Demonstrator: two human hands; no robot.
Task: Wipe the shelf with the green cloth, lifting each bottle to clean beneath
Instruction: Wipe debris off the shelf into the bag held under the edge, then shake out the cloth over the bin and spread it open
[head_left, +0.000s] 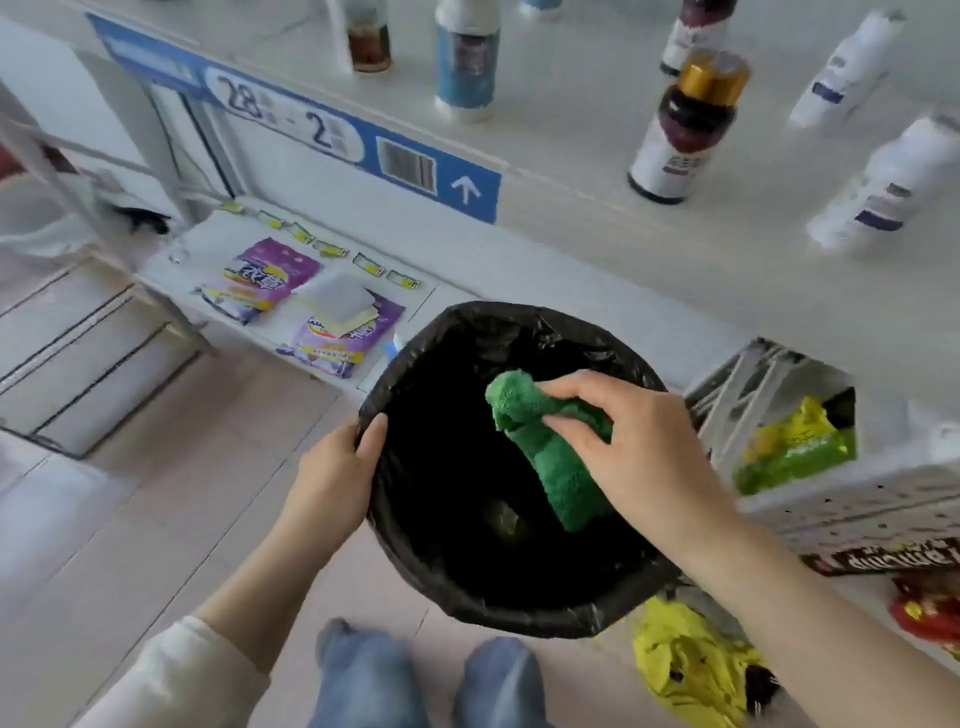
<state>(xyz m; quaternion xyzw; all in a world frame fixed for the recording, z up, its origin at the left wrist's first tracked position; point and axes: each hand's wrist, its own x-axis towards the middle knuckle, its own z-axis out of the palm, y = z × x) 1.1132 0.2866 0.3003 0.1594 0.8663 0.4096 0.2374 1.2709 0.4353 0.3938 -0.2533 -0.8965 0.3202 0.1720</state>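
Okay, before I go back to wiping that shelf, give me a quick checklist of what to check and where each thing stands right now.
1. Green cloth held: ok, the right hand grips it, bunched, above the bin's opening.
2. Bin steadied: ok, left hand holds its rim.
3. Cloth shaken clean: cannot tell.
4. A hand free to lift bottles: not ok, both hands are occupied.
5. Bottles upright on the shelf: ok for the gold-capped bottle and the blue-labelled bottle.
6. Shelf surface wiped: cannot tell.
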